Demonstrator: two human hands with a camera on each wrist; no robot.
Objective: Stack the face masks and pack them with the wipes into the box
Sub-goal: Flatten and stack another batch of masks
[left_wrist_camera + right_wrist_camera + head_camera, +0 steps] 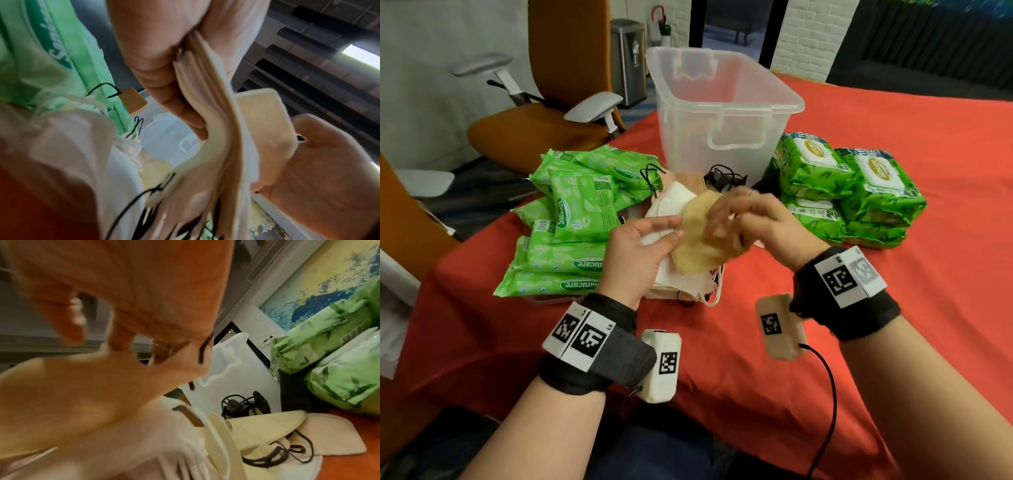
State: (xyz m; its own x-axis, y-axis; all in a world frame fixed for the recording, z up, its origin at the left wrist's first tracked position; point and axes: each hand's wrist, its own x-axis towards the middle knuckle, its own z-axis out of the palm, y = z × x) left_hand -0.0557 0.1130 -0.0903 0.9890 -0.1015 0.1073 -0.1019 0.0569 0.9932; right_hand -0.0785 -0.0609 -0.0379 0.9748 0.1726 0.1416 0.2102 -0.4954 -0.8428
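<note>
Head view: I see the left hand [642,255] gripping a stack of face masks [697,245] above the red tablecloth [893,308], thumb on the tan top mask. The right hand [760,219] rests its fingers on the same top mask from the right; the frame is blurred there, so I cannot tell whether it pinches or only presses. More masks [681,195] lie loose on the cloth beneath and behind the hands. The clear plastic box [722,113] stands upright just behind them, lid off. Small green wipe packs [571,236] are piled left of the masks; larger green wipe packs [849,192] are stacked right of the box.

Left wrist view: The left hand's fingers [164,81] are curled round the edges of several layered masks [216,129], clamping them. The right hand [318,170] touches the stack's far side. The box [164,133] shows beyond, blurred.

Right wrist view: The right hand [144,296] fills the upper frame, blurred; its hold cannot be determined here. Loose tan and pale masks [267,431] with black ear loops lie on the cloth below, the box [232,369] behind them, the large wipe packs [339,361] to the right.
</note>
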